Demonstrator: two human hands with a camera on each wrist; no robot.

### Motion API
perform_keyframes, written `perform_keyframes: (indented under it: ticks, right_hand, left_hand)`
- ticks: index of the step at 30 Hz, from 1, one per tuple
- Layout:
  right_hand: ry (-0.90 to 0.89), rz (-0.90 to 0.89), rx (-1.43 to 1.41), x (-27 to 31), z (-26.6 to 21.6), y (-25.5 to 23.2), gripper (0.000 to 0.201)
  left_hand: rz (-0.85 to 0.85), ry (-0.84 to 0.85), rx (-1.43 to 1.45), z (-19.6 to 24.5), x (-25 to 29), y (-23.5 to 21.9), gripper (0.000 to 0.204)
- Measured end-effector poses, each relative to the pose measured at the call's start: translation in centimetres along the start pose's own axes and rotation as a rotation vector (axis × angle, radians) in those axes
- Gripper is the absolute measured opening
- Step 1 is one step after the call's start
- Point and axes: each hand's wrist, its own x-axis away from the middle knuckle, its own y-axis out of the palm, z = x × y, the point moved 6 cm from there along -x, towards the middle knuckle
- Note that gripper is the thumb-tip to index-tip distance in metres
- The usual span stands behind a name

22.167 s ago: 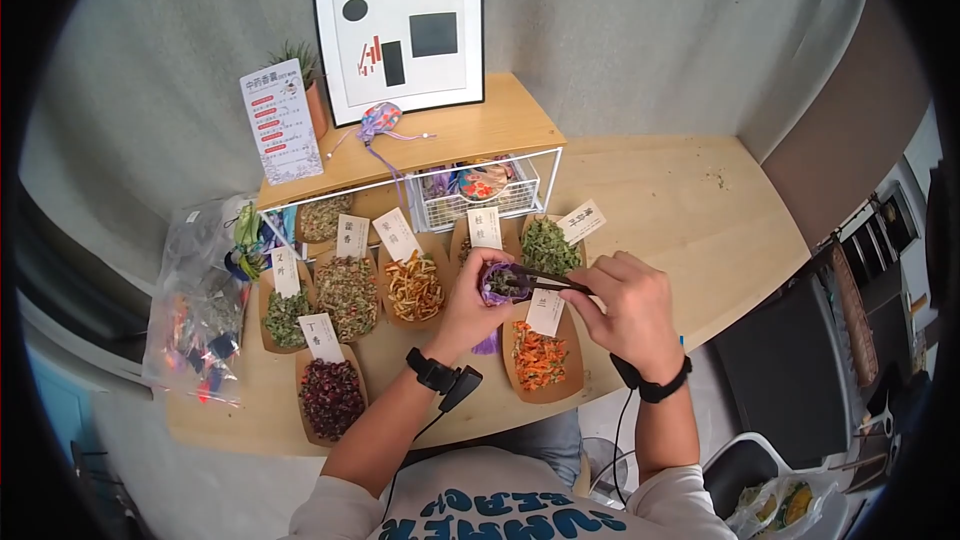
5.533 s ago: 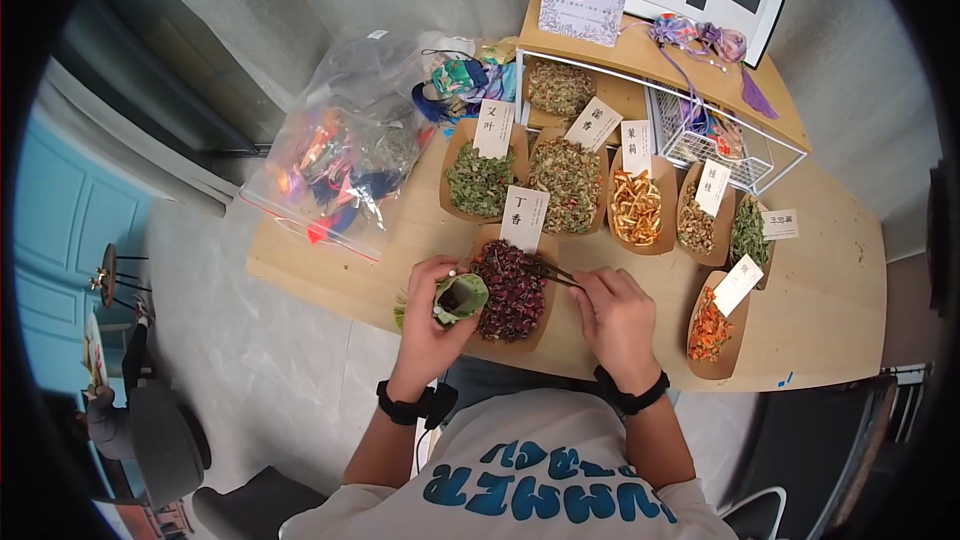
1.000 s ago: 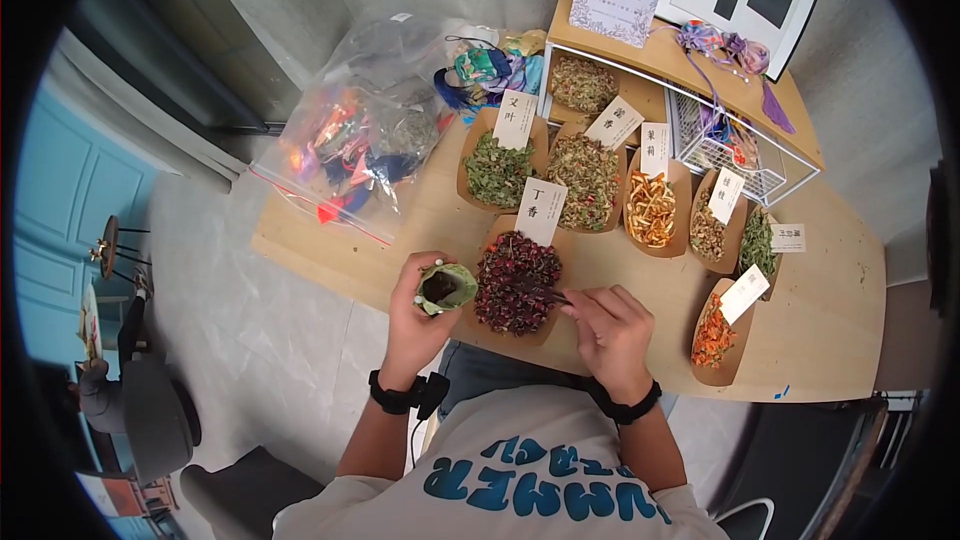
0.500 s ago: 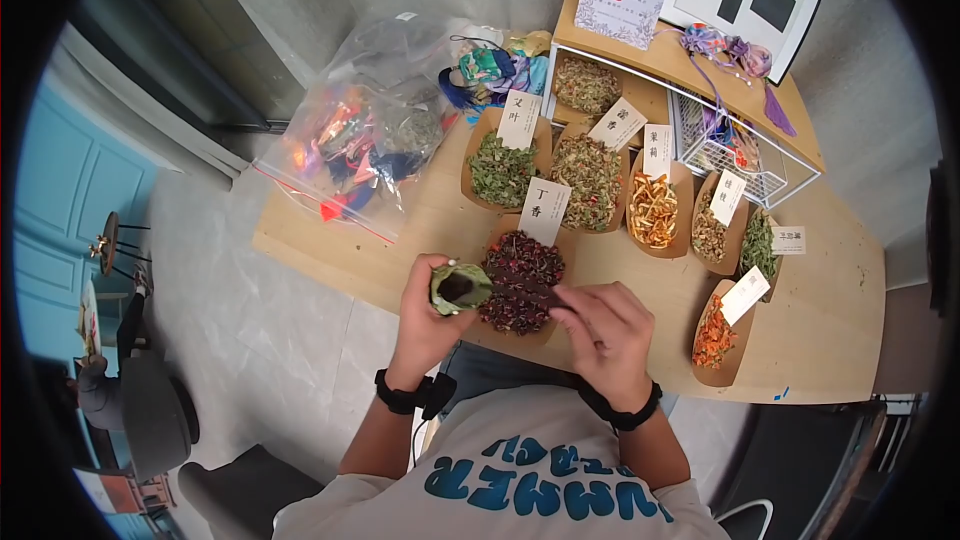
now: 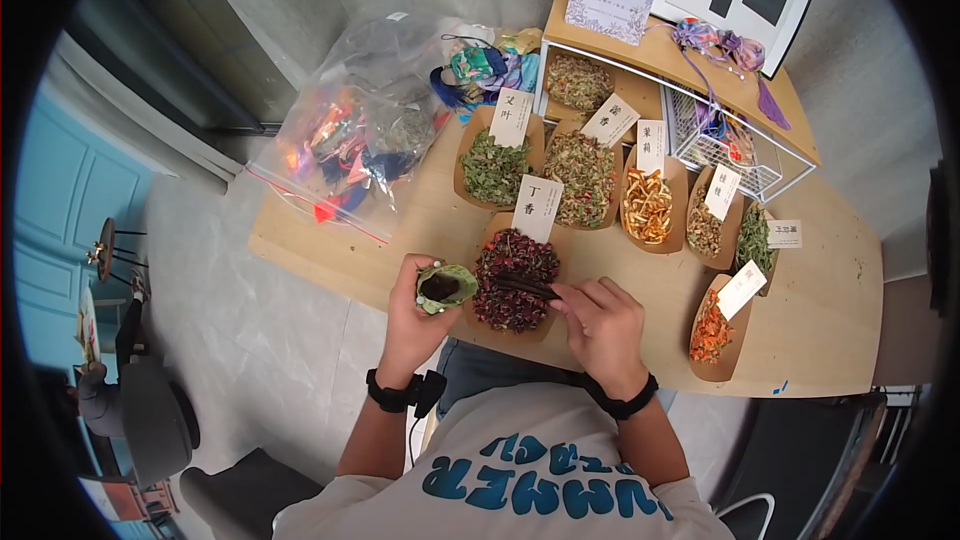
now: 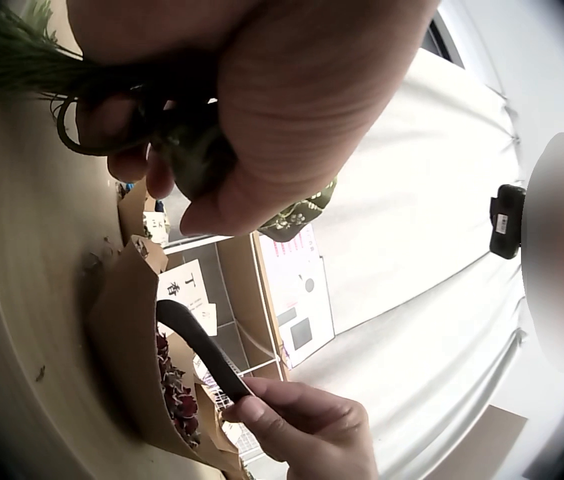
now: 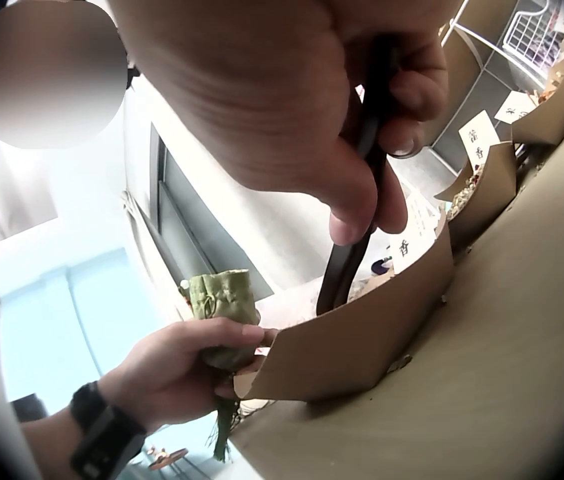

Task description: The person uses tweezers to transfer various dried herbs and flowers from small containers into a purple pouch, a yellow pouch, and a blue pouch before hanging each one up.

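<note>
In the head view, my left hand (image 5: 412, 325) grips a green cloth pouch (image 5: 458, 286), its mouth wide and dark inside. My right hand (image 5: 608, 332) pinches dark tweezers (image 5: 527, 286), whose tips lie among dark red dried buds (image 5: 510, 258) in a brown paper tray (image 5: 545, 326). The right wrist view shows the tweezers (image 7: 347, 262) reaching down behind the tray's wall (image 7: 362, 335), with the pouch (image 7: 224, 300) upright to the left. A tassel (image 7: 224, 428) hangs under the pouch. The tweezer tips are hidden there.
Several labelled trays of dried herbs stand behind and right, among them green leaves (image 5: 492, 170) and orange petals (image 5: 711, 333). A clear plastic bag (image 5: 350, 130) lies at the left. A wooden shelf (image 5: 640, 60) with a wire basket (image 5: 735, 162) stands at the back.
Over the last second the tweezers have shifted slightly within the red buds. The pouch has tilted right and moved back left. Much earlier, the hands held a purple pouch over other trays.
</note>
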Motion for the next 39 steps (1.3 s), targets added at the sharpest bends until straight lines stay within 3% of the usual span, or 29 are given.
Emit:
perform_keyframes:
  ticks: [11,17,20,22,24,31,37,39]
  right_hand:
    - [0.046,0.158,-0.208,-0.4,-0.3,-2.8,0.029]
    - [-0.116,0.068,-0.24,-1.9,-3.5,-2.7,0.029]
    - [0.013,0.155,-0.308,-1.8,-2.0,-2.0,0.026]
    - [0.091,0.125,-0.178,-1.8,-0.5,-1.5,0.023]
    - [0.075,0.073,-0.127,-1.8,-0.5,-0.8,0.021]
    - [-0.052,-0.004,0.029,-2.3,-1.6,1.7,0.021]
    - [-0.054,-0.009,0.012,-2.0,-0.9,2.0,0.022]
    - [-0.04,0.039,-0.018,-1.8,-0.5,1.3,0.024]
  left_hand:
    - [-0.028,-0.007,-0.011,0.7,-0.2,0.8,0.053]
    - [-0.077,0.095,-0.133,1.4,-0.4,1.8,0.055]
    - [-0.006,0.138,-0.132,1.1,-0.5,0.8,0.054]
    - [0.033,0.132,-0.085,1.0,-0.1,0.1,0.052]
    - [0.108,0.022,0.098,0.6,-0.2,-0.7,0.048]
    - [0.08,0.055,0.01,1.1,-0.2,-0.9,0.053]
    - [0.078,0.047,0.071,0.8,0.0,-0.4,0.046]
    - [0.046,0.09,-0.044,0.8,-0.1,-0.2,0.05]
